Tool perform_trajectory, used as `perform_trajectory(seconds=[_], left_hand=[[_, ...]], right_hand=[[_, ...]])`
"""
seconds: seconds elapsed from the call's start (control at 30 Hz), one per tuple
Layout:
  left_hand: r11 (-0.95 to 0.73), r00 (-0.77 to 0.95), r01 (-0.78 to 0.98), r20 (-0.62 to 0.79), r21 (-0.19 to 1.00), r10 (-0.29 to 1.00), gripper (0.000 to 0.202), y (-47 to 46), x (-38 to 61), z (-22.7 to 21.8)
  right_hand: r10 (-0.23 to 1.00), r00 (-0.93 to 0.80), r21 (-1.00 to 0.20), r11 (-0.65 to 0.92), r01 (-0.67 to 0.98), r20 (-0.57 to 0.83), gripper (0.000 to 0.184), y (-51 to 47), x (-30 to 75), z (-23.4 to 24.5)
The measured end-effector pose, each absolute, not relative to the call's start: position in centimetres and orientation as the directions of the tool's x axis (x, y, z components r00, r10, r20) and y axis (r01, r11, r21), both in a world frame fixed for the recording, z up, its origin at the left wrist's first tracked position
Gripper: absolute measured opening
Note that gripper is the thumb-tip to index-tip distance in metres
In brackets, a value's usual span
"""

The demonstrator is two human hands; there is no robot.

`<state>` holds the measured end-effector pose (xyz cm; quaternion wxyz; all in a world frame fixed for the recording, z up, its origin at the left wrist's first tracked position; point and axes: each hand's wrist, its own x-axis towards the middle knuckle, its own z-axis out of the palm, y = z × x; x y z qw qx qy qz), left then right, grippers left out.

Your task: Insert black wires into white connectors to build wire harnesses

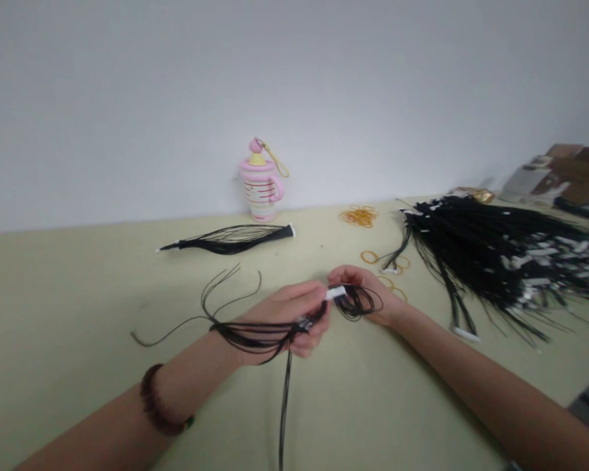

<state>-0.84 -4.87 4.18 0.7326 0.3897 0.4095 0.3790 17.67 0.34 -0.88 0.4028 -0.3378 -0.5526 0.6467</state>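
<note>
Over the middle of the table my left hand (289, 314) is closed round a black wire harness (260, 333), whose loose wires trail over the wrist and hang down in front. A white connector (336, 292) on the harness pokes out past the left thumb. My right hand (366, 294) is close beside it, fingers curled behind a looped coil of the same thin black wire. The right fingertips are partly hidden by the wire and the connector, but they appear closed on the coil.
Behind my hands lies a tied black wire bundle (230, 239) near a pink and white cup (260, 186). Yellow rubber bands (359, 216) are heaped at the back, with several loose ones nearer. A large pile of black harnesses (491, 248) covers the right side, before cardboard boxes (569, 173).
</note>
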Motion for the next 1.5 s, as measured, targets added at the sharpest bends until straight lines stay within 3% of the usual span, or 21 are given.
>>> perform_trajectory(seconds=[0.1,0.17,0.23,0.33,0.4,0.5,0.57,0.63,0.73,0.93,1.5], left_hand=[[0.366,0.647,-0.061,-0.243,0.929,0.723,0.025,-4.7,-0.3,2.8],[0.346,0.665,-0.075,-0.212,0.935,0.716,0.023,-4.4,-0.2,2.2],[0.381,0.653,-0.134,-0.208,0.915,0.728,0.022,-3.9,-0.4,1.9],[0.435,0.62,-0.252,-0.201,0.865,0.758,0.022,-3.4,-0.8,1.8],[0.442,0.587,-0.335,-0.182,0.832,0.789,0.02,-3.2,-0.9,1.7],[0.419,0.535,-0.422,-0.152,0.804,0.831,0.018,-2.9,-0.8,1.1],[0.398,0.495,-0.463,-0.141,0.792,0.857,0.016,-2.8,-0.6,0.6],[0.385,0.455,-0.495,-0.145,0.779,0.879,0.015,-2.6,-0.6,0.2],[0.394,0.429,-0.51,-0.171,0.765,0.887,0.013,-2.4,-0.6,-0.3],[0.429,0.432,-0.515,-0.208,0.742,0.877,0.009,-2.6,-0.5,-0.1],[0.469,0.476,-0.517,-0.215,0.716,0.853,0.012,-2.6,-0.5,0.1]], right_hand=[[0.834,-0.551,-0.984,-0.112,-0.14,-0.017,0.039,1.0,18.8,-0.7],[0.787,-0.616,-0.992,-0.1,-0.076,-0.032,0.037,1.6,19.6,-0.7],[0.827,-0.561,-1.0,0.027,0.0,0.022,0.034,2.2,20.1,-0.5],[0.898,-0.215,-0.872,0.429,0.236,0.384,0.025,1.9,19.8,0.2],[0.756,-0.065,-0.659,0.605,0.446,0.651,0.02,0.6,18.8,0.9],[0.614,-0.254,-0.422,0.734,0.532,0.747,0.007,-2.4,16.7,1.6],[0.543,-0.508,-0.287,0.819,0.498,0.669,0.007,-4.0,15.3,1.4],[0.537,-0.607,-0.225,0.827,0.515,0.585,0.014,-4.7,14.3,0.9],[0.586,-0.614,-0.302,0.806,0.509,0.528,0.018,-4.4,13.7,0.2],[0.571,-0.623,-0.49,0.81,0.322,0.534,0.017,-3.4,14.3,0.4],[0.554,-0.598,-0.504,0.82,0.273,0.579,0.017,-3.1,14.8,0.4]])
